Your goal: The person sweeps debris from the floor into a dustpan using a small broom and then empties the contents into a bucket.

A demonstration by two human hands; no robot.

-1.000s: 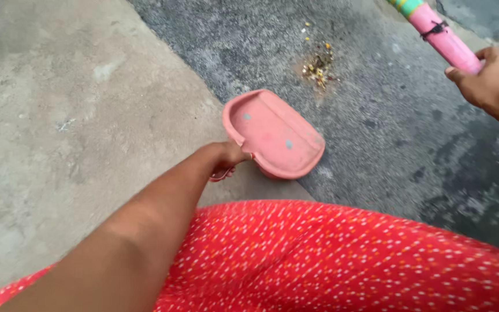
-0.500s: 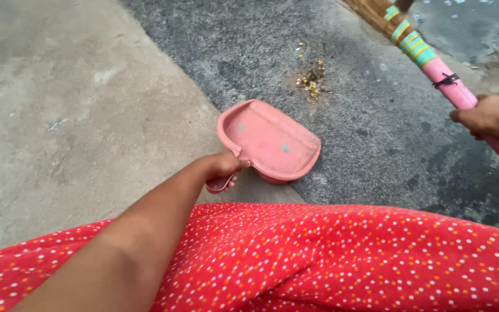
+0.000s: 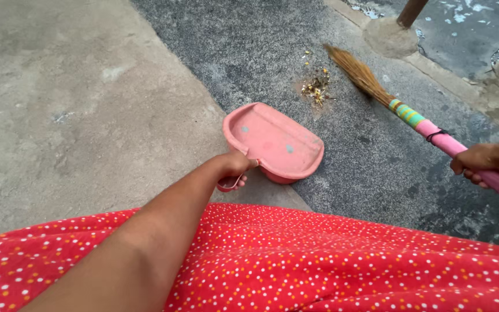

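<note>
Spreading across the whole frame: pale concrete floor [image 3: 76,110] over the left half, darker, rougher pavement [image 3: 376,144] over the right, seam running diagonally from top centre down to the middle. Filling the bottom edge: red dotted garment [image 3: 330,260]. Lying at centre on that seam: pink dustpan [image 3: 275,141], tilted, open mouth toward the upper right. Gripping its handle from below left: left hand [image 3: 232,166], fingers clenched round it. Slanting in from the right edge: broom [image 3: 411,115], pink handle, banded neck, straw bristles touching pavement at upper centre. Wrapped tight round the handle at right: right hand [image 3: 483,164]. Sitting between bristles and pan mouth: small litter pile [image 3: 317,88], just beside the bristles, near the pan. Open pavement right of the pan; raised kerb [image 3: 434,63] at upper right.
</note>
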